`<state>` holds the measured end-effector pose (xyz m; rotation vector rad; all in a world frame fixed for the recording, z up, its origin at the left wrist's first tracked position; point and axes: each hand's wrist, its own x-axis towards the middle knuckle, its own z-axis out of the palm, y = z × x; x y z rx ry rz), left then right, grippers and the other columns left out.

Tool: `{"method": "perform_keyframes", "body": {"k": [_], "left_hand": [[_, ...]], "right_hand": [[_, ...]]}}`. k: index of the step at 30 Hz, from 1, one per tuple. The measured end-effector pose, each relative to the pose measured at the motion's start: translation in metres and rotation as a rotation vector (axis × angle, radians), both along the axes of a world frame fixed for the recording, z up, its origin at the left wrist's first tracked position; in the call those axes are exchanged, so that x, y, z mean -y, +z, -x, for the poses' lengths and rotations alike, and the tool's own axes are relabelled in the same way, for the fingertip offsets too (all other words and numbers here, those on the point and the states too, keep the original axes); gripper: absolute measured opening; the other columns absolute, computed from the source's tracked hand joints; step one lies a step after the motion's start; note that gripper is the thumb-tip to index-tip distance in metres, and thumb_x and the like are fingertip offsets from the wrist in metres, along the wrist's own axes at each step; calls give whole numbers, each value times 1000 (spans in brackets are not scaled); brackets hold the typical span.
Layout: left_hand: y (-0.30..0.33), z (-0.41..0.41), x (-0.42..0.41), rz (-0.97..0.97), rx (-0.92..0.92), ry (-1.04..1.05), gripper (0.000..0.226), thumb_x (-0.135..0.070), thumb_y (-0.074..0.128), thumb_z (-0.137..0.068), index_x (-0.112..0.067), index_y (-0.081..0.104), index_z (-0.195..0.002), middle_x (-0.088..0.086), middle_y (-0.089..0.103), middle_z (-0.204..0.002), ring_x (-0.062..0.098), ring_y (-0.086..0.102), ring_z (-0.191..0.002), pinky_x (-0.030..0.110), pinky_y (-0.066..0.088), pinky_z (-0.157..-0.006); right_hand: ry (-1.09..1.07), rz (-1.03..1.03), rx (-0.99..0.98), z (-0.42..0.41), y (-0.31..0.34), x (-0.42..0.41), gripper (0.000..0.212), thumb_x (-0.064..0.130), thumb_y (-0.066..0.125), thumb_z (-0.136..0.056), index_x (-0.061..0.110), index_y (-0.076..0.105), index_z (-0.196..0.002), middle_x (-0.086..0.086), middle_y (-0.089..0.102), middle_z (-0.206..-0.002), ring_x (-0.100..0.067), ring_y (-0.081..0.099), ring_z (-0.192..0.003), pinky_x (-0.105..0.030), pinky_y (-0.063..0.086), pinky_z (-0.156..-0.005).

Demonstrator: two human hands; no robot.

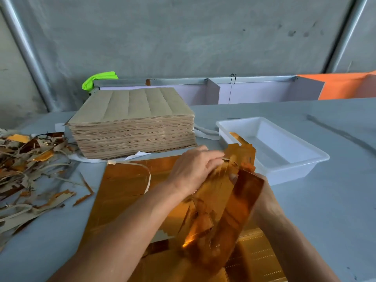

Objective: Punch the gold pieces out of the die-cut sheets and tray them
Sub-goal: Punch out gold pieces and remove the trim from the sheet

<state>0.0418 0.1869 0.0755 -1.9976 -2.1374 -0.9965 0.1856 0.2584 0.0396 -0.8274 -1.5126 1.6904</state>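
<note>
A bundle of gold pieces (pixel 221 202) is lifted above the gold die-cut sheet (pixel 126 180) lying flat before me. My left hand (pixel 195 167) presses on the bundle's upper end, fingers curled over the torn edges. My right hand (pixel 262 192) grips the bundle from underneath on the right, mostly hidden behind the foil. The white plastic tray (pixel 289 165) stands just right of the bundle, with one gold strip (pixel 238 137) leaning at its near-left corner.
A thick stack of brown-backed sheets (pixel 132 123) stands behind the gold sheet. A heap of torn scrap strips (pixel 26 169) covers the table's left side. Purple and orange panels (pixel 264 90) line the table's far edge against a grey wall.
</note>
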Motion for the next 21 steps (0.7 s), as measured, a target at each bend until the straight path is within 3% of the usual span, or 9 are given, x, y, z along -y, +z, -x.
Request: {"method": "perform_keyframes", "body": {"k": [4,7,9,11,15,18,21], "left_hand": [[-5,21,9,-90,48,52,35,-24,47,-98,-1,66,-81,12,62,-72,24,59,-69,34,46,-63],[-6,37,17,-161,131,165,37,-25,44,-99,-7,60,-71,-1,54,-60,14,54,-57,29,39,-56],[-7,45,22,-175,189,278,27,-21,47,-98,-12,63,-77,-7,53,-65,10,52,-59,23,39,-57],[-7,47,23,-198,369,336,19,-11,48,-98,-11,67,-95,-6,59,-77,9,57,-63,13,44,-53],[4,32,16,-226,917,172,33,3,37,-98,-18,63,-102,3,67,-97,15,70,-75,30,57,-50],[8,18,11,-139,847,8,43,10,36,-95,-21,67,-96,6,65,-87,15,65,-75,30,59,-61],[6,13,11,-22,600,-137,34,-2,53,-88,-31,68,-97,-13,58,-80,4,53,-75,25,52,-68]], "right_hand": [[-114,270,55,-12,-8,-14,4,10,63,-89,6,60,-90,-11,64,-72,-22,65,-61,-34,53,-54],[-282,391,35,-21,-11,-24,13,9,64,-88,8,54,-96,-13,67,-87,-31,66,-76,-43,53,-59],[-377,358,27,-26,-9,-25,23,10,62,-90,3,52,-109,-13,65,-97,-30,63,-82,-43,52,-66],[-470,307,39,-31,-8,-26,39,13,61,-92,3,47,-127,-15,61,-114,-31,59,-93,-45,49,-79],[-506,275,1,-37,-4,-18,44,19,59,-93,7,45,-133,-8,58,-116,-31,58,-102,-49,47,-90],[-496,247,-24,-32,1,-14,44,22,60,-93,10,45,-133,-4,56,-108,-26,55,-93,-44,46,-81],[-470,201,-3,-21,12,-17,34,24,59,-94,13,48,-125,-2,56,-104,-23,58,-84,-40,47,-78]]}}
